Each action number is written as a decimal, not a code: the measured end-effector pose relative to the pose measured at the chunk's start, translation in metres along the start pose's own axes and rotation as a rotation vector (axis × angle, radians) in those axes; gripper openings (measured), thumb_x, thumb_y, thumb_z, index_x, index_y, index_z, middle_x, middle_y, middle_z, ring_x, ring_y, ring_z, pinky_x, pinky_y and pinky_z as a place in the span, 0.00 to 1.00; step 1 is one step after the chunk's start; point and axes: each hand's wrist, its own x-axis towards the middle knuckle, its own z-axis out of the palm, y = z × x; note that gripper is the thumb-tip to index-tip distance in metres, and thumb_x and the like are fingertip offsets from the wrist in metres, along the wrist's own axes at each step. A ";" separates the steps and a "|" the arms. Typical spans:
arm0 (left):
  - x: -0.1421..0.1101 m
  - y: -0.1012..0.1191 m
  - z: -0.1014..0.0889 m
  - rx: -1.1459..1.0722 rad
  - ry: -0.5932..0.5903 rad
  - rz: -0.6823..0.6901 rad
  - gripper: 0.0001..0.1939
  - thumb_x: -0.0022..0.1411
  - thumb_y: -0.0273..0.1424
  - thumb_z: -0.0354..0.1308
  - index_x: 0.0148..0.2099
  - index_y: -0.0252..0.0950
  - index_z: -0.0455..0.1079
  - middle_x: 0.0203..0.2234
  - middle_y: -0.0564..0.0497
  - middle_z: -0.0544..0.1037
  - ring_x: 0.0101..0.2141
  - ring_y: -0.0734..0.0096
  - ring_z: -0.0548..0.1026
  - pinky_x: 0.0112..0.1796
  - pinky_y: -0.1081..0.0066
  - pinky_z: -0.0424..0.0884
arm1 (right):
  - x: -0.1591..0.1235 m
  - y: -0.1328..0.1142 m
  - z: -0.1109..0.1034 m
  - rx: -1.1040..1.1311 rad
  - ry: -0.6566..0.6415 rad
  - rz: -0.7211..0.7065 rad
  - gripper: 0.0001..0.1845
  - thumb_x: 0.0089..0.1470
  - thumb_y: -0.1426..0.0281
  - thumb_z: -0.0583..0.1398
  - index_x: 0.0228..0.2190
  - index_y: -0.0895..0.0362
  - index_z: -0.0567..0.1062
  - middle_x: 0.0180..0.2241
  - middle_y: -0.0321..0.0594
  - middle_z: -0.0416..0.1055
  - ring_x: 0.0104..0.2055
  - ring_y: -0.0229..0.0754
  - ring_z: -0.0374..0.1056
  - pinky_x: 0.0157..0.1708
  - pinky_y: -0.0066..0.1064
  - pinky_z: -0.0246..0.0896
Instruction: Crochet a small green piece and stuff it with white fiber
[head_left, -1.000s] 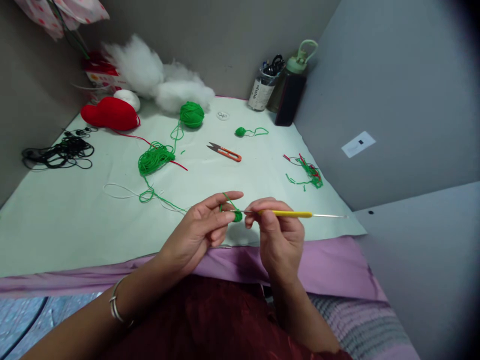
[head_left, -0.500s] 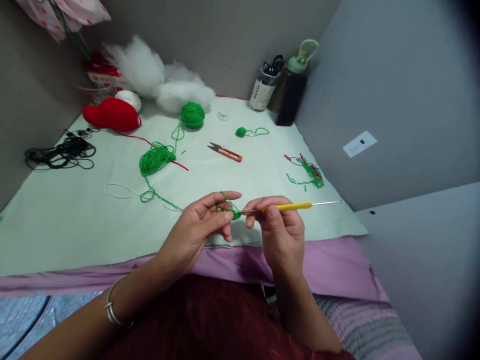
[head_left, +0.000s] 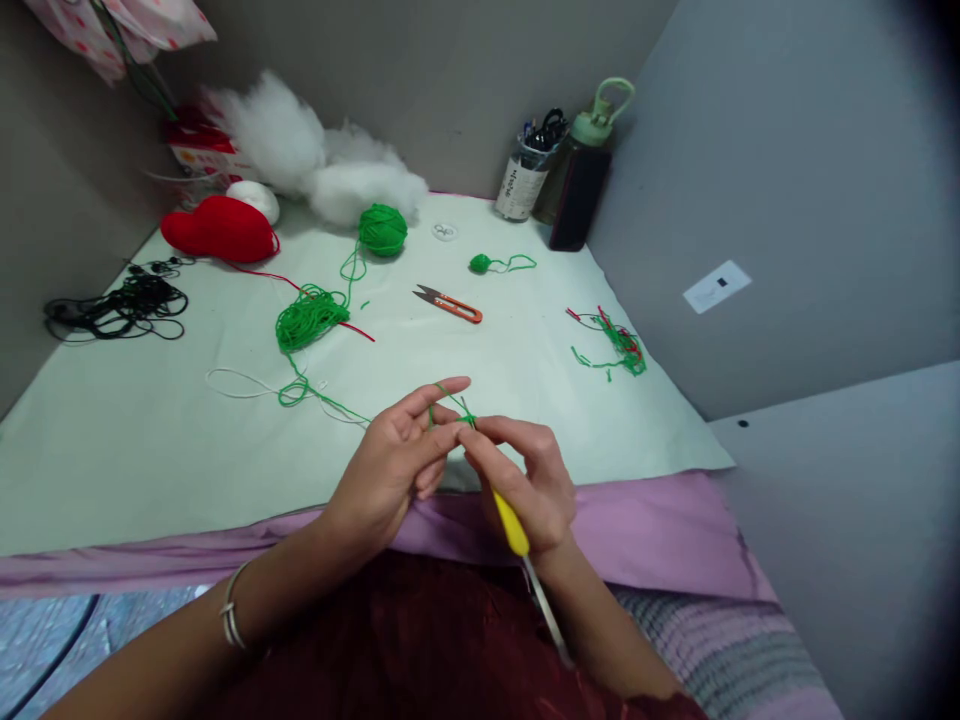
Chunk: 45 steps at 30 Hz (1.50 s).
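Observation:
My left hand [head_left: 394,465] pinches a small green crochet piece [head_left: 463,421], with a green yarn strand [head_left: 442,393] looped over its outstretched forefinger. My right hand [head_left: 525,480] meets it fingertip to fingertip and grips a yellow-handled crochet hook [head_left: 512,527], whose handle slants down toward my lap while its tip sits at the green piece. The strand trails left across the pale green mat [head_left: 150,440] to a loose heap of green yarn [head_left: 307,320] and a green yarn ball [head_left: 382,229].
Orange thread snips [head_left: 450,302] lie mid-mat, a tiny green ball [head_left: 481,263] behind them. Yarn scraps [head_left: 619,345] lie right, black cord [head_left: 116,305] left. A red knitted piece [head_left: 219,229], white stuffing [head_left: 315,160], a jar [head_left: 525,175] and a bottle [head_left: 581,180] stand at the back.
My right hand turned the crochet hook: its handle pointed right, level over the mat, and now slants down toward my lap. Both hands stay together at the green piece.

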 end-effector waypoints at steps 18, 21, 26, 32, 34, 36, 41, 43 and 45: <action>-0.003 0.004 -0.001 -0.031 -0.073 -0.037 0.18 0.60 0.29 0.74 0.52 0.37 0.81 0.30 0.57 0.74 0.15 0.92 0.58 0.17 0.82 0.51 | 0.010 0.000 0.004 0.750 0.107 0.657 0.05 0.65 0.70 0.66 0.40 0.49 0.83 0.37 0.34 0.80 0.34 0.35 0.73 0.36 0.29 0.70; -0.002 0.004 0.000 -0.028 -0.055 -0.032 0.18 0.59 0.28 0.74 0.52 0.38 0.82 0.31 0.57 0.74 0.15 0.94 0.58 0.17 0.83 0.51 | 0.010 0.002 0.004 0.799 0.140 0.668 0.06 0.67 0.68 0.63 0.41 0.50 0.82 0.37 0.35 0.80 0.33 0.36 0.73 0.35 0.31 0.71; -0.002 0.003 0.000 -0.007 -0.047 -0.018 0.18 0.59 0.29 0.74 0.52 0.38 0.82 0.33 0.56 0.74 0.16 0.94 0.58 0.17 0.83 0.52 | 0.011 0.003 0.004 0.878 0.152 0.642 0.07 0.69 0.67 0.60 0.39 0.52 0.79 0.36 0.38 0.81 0.32 0.38 0.74 0.35 0.33 0.72; -0.004 0.001 -0.003 0.141 0.003 0.064 0.18 0.60 0.30 0.74 0.53 0.42 0.82 0.32 0.56 0.74 0.17 0.90 0.61 0.17 0.81 0.55 | 0.009 -0.005 0.000 0.677 0.132 0.534 0.08 0.70 0.70 0.58 0.41 0.52 0.79 0.37 0.38 0.80 0.33 0.38 0.75 0.35 0.34 0.73; -0.005 0.001 -0.004 0.202 0.011 0.087 0.19 0.60 0.31 0.74 0.54 0.43 0.82 0.31 0.57 0.74 0.17 0.88 0.62 0.18 0.80 0.56 | 0.009 -0.006 -0.001 0.649 0.137 0.514 0.09 0.70 0.71 0.58 0.42 0.51 0.79 0.37 0.37 0.79 0.33 0.38 0.75 0.35 0.34 0.73; -0.005 0.002 -0.004 0.237 0.017 0.100 0.18 0.61 0.31 0.73 0.54 0.42 0.82 0.29 0.57 0.74 0.17 0.87 0.62 0.18 0.80 0.57 | 0.009 -0.006 0.000 0.627 0.130 0.487 0.09 0.70 0.72 0.57 0.43 0.51 0.78 0.38 0.37 0.79 0.34 0.38 0.74 0.35 0.33 0.73; -0.006 0.002 -0.001 0.308 0.056 0.146 0.17 0.60 0.29 0.73 0.52 0.39 0.82 0.30 0.56 0.75 0.18 0.86 0.63 0.20 0.80 0.60 | 0.005 -0.002 0.002 0.359 0.070 0.213 0.12 0.68 0.76 0.58 0.47 0.50 0.77 0.39 0.39 0.80 0.40 0.42 0.76 0.39 0.36 0.75; -0.006 0.002 0.001 0.296 0.061 0.155 0.21 0.58 0.28 0.74 0.54 0.38 0.81 0.30 0.56 0.75 0.18 0.86 0.64 0.20 0.80 0.60 | 0.000 -0.002 0.003 0.165 0.024 0.081 0.15 0.66 0.77 0.60 0.50 0.50 0.77 0.40 0.41 0.80 0.41 0.44 0.77 0.38 0.37 0.76; -0.006 0.001 0.002 0.199 0.027 0.094 0.27 0.56 0.29 0.76 0.58 0.39 0.78 0.29 0.58 0.74 0.17 0.87 0.61 0.18 0.81 0.57 | -0.004 -0.002 0.005 0.003 0.027 0.009 0.18 0.64 0.77 0.63 0.52 0.48 0.78 0.42 0.43 0.80 0.43 0.46 0.78 0.39 0.37 0.77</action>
